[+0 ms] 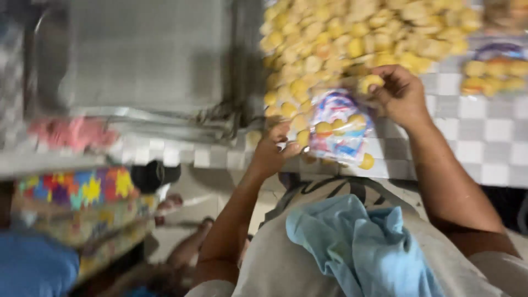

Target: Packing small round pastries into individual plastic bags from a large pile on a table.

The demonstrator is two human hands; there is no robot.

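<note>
Bagging step: the left hand (270,151) pinches the bag (338,126) open while the right hand (399,96) grips a cookie (368,83). Next, that cookie needs guiding into the mouth.

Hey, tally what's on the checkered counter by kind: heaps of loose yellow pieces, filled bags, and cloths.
Heaps of loose yellow pieces: 1
Filled bags: 2, the printed bag in the left hand, and another bag
Pink cloths: 1
Total: 4
</note>
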